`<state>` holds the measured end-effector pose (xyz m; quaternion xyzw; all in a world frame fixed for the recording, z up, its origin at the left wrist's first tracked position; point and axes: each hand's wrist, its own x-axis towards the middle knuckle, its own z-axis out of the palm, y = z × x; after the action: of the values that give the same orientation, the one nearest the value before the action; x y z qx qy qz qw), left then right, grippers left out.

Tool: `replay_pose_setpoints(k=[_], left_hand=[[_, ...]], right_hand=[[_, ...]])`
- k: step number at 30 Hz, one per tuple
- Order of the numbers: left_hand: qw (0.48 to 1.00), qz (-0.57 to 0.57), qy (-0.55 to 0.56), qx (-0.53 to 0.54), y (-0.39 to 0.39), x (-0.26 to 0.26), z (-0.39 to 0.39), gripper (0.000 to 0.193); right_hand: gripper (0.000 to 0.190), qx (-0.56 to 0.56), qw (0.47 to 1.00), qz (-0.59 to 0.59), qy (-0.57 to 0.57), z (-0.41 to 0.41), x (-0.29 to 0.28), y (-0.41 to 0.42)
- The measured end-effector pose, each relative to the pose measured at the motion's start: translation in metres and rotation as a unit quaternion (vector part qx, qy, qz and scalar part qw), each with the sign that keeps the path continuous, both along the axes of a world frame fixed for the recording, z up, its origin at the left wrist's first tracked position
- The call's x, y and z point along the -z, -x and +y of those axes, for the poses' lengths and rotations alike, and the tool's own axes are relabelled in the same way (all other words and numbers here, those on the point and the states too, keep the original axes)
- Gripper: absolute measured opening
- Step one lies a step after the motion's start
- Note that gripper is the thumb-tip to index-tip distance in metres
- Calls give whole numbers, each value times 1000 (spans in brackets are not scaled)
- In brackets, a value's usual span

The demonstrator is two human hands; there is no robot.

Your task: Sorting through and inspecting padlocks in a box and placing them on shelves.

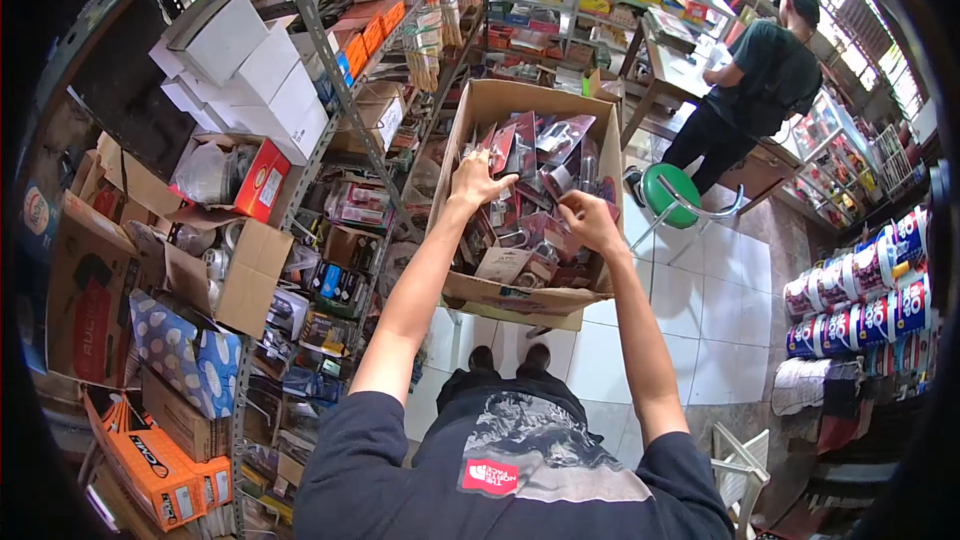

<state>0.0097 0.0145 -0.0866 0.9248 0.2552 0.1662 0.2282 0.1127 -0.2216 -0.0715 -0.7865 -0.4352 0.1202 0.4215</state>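
Note:
Before me stands an open cardboard box [517, 291] filled with blister-packed hardware [562, 139], many of the packs on red cards. My left hand [478, 180] is inside the box at its left, thumb spread wide, fingertips on a red-carded pack [501, 144]. On the right side, my right hand [591, 219] reaches in with curled fingers beside a dark-edged pack [556, 181]. Whether those fingers grip it is hidden. A pale card pack [502, 265] lies near the box's front wall.
Metal shelving [330, 52] crowded with boxes runs along my left. A green stool [670, 195] stands to the right, near a person [772, 82] at a desk [664, 64]. Paint pails [855, 315] are stacked at far right, with a white folding chair [739, 472] below.

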Motion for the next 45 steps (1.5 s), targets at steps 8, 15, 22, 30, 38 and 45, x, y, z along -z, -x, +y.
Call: replay_pose_setpoints(k=[8,15,22,30,38,45], left_hand=[[998,-21,13,-64,-22,37,7,47],[966,-249,-27,-61,-10,27,25,33],[948,-277,-136,77,-10,-22,-30,39],[942,-208,-179,193,-12,-17,-76,52],[943,-275,-44,183,-8,-20,-74,75],[953,-265,71,125,-11,-11,-70,36]], right_hand=[[19,-55,998,21,-28,38,18,-33],[17,-19,996,58,-64,32,24,-39],[37,-42,975,134,-173,39,15,-29],[44,29,950,207,-234,31,16,-35],[40,13,967,146,-209,25,12,-27],[48,-52,969,190,-148,17,17,-40]])
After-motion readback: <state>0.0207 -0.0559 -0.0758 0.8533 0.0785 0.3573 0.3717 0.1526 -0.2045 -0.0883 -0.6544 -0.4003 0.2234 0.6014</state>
